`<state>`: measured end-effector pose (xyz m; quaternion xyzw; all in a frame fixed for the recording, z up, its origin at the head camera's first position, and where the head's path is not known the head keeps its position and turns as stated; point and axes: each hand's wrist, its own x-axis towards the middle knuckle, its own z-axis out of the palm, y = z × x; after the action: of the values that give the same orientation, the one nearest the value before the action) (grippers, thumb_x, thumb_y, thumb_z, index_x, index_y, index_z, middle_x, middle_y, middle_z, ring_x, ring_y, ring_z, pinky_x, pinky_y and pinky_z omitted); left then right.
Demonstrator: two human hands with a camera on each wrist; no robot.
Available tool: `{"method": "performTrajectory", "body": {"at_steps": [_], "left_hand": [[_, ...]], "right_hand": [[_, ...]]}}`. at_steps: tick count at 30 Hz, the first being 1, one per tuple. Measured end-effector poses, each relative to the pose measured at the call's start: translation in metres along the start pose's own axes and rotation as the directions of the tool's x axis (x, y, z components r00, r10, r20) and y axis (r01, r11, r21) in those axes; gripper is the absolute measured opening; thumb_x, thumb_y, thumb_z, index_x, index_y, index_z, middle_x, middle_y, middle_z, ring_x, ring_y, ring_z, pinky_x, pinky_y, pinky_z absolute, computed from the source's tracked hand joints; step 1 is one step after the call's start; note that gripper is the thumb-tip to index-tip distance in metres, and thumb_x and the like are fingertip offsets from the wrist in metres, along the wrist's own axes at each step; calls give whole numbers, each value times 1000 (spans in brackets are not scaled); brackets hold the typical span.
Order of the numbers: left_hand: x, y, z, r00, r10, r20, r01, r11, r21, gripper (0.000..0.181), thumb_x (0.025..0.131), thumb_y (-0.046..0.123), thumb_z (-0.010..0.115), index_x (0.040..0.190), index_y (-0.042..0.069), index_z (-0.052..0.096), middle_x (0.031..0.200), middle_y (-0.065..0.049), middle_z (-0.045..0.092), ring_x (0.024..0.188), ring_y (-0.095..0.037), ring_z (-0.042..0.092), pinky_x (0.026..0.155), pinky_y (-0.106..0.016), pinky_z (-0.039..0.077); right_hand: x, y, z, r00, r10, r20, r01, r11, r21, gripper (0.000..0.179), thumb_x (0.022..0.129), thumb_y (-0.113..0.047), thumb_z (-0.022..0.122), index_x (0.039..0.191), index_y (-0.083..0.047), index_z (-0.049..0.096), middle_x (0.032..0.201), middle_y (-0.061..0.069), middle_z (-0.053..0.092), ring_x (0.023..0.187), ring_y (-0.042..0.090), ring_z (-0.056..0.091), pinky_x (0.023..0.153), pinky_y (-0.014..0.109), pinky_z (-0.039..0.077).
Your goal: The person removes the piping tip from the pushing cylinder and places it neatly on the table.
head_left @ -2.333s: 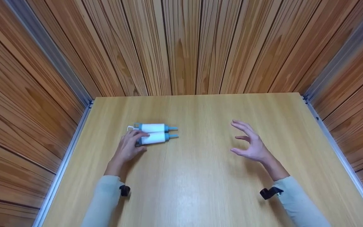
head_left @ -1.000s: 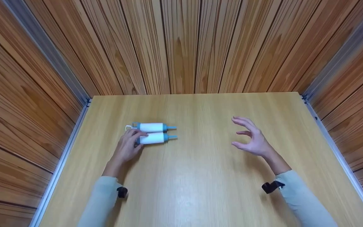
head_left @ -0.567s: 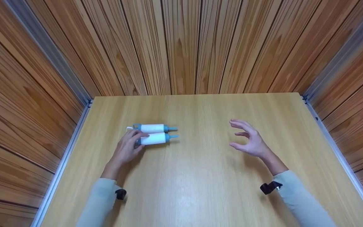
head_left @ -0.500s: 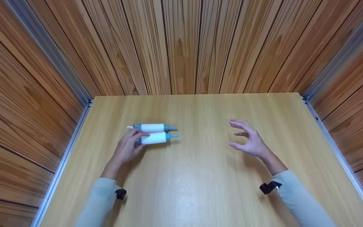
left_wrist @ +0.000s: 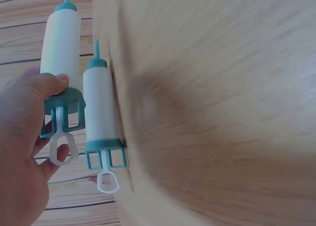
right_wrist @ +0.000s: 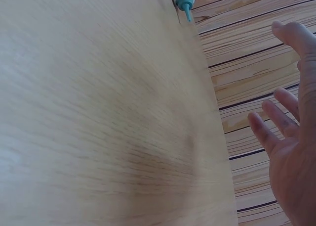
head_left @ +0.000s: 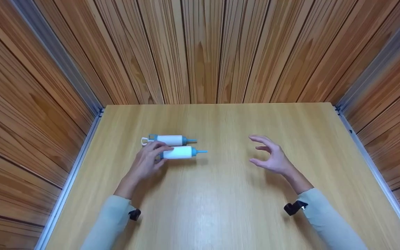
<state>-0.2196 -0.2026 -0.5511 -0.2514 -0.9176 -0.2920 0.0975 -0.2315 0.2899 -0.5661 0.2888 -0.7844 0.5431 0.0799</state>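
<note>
My left hand (head_left: 146, 164) grips the rear end of a white syringe (head_left: 180, 152) with teal ends, thumb and fingers round it. Its thin teal nozzle points right. In the left wrist view this held syringe (left_wrist: 61, 45) stands apart from the table, and its white ring handle shows below the hand. A second, matching syringe (head_left: 171, 140) lies on the table just behind it, its white ring at the left. Over the right half of the table, my right hand (head_left: 273, 159) hovers with relaxed, spread fingers and holds nothing.
A pale wooden table (head_left: 221, 194) lies under both hands. Wood-plank walls (head_left: 203, 52) rise behind it and at both sides, with grey metal rails along the table's side edges (head_left: 71, 173).
My left hand has lifted the nearer syringe off the table and moved it right, so its nozzle reaches past the other one's. My right hand has drifted slightly left.
</note>
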Motion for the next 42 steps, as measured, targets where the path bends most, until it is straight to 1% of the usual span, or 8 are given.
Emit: {"method": "performTrajectory", "body": {"at_steps": [3,7,12,16,24,27,34,42], "left_hand": [[3,5,-2,1000,11,6,-11,1000,-16,47,95,3,88,139,19,79,145,-15,70,137,-40,65,119,-64,56],[6,11,-4,1000,7,5,-7,1000,-14,48,95,2,88,139,18,79,145,-15,70,137,-40,64,120,-64,56],[7,19,-3,1000,11,-9,-11,1000,-20,49,94,2,89,140,18,79,145,-15,71,137,-41,65,118,-63,58],[8,27,-2,999,32,-17,-33,999,-20,45,96,4,88,138,18,80,143,-14,71,135,-41,66,115,-61,60],[14,42,-1,998,60,-34,-61,998,-33,43,97,7,88,138,19,81,142,-14,71,136,-40,67,117,-61,59],[17,47,0,997,63,-43,-65,997,-39,42,97,8,88,137,19,81,142,-14,72,137,-39,67,116,-60,59],[22,57,2,995,82,-55,-86,994,-71,40,98,11,88,137,19,81,141,-15,73,135,-38,67,115,-60,59],[29,70,6,993,91,-77,-98,991,-87,43,96,8,89,137,19,81,140,-13,74,134,-36,68,113,-58,60]], "right_hand": [[2,-1,1,1000,-5,-4,5,1000,12,79,82,13,91,155,3,62,155,31,64,147,-3,59,112,19,58],[4,0,2,1000,-27,-5,27,1000,12,78,83,14,90,155,4,62,156,9,68,146,-1,61,113,21,59],[5,-4,6,999,-33,12,33,999,8,74,85,13,89,153,4,63,154,-1,70,145,1,63,113,22,59],[4,-9,8,999,-29,31,29,999,-15,71,86,10,90,152,2,65,151,-2,73,142,7,68,113,23,60],[6,-14,10,999,-44,30,45,998,-32,70,86,10,91,150,8,64,143,19,77,134,19,75,111,23,61],[8,-18,10,999,-45,20,46,999,-22,69,85,11,91,148,10,64,142,14,79,133,18,76,111,21,60],[11,-25,12,998,-64,17,64,998,17,69,82,14,91,146,12,65,142,-8,77,132,8,75,110,21,61],[14,-32,14,994,-106,15,105,994,38,68,82,17,88,146,11,66,143,-10,76,132,10,76,110,21,61]]}}
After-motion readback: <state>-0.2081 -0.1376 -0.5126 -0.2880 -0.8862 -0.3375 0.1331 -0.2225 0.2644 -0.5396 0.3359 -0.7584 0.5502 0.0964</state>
